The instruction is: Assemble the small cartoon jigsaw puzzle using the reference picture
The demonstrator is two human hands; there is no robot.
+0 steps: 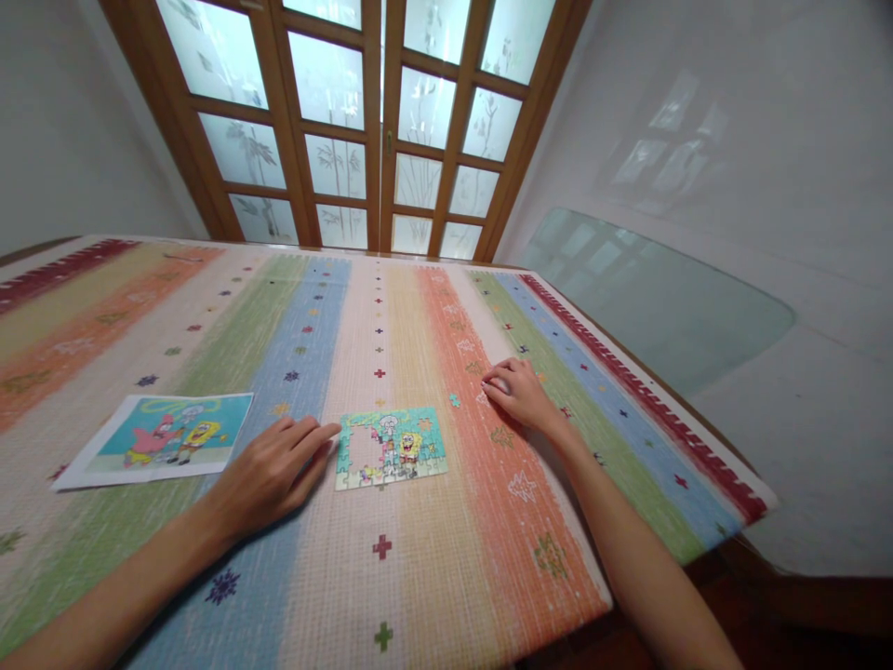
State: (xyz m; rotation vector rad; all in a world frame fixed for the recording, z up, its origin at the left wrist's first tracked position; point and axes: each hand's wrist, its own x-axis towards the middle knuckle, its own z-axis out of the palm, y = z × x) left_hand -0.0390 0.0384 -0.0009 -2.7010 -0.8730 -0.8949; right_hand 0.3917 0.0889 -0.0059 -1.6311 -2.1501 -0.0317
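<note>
A partly assembled jigsaw puzzle (427,465) of cartoon figures lies flat, with a gap in its left part where the tablecloth shows and a smaller one near its upper right. My left hand (279,465) rests palm down at its left side, fingers stretched out, the index fingertip at the puzzle's edge. To the right of the puzzle, my right hand (520,393) is low over the cloth with fingers curled together; what they hold, if anything, I cannot make out. A loose teal puzzle piece (455,400) lies between the puzzle and my right hand.
A printed reference picture (174,437) on white paper lies left of my left hand. The striped tablecloth (349,577) covers the table, whose near right corner is close to my right forearm. Wood-framed glass doors (380,140) and a white wall (802,186) stand beyond.
</note>
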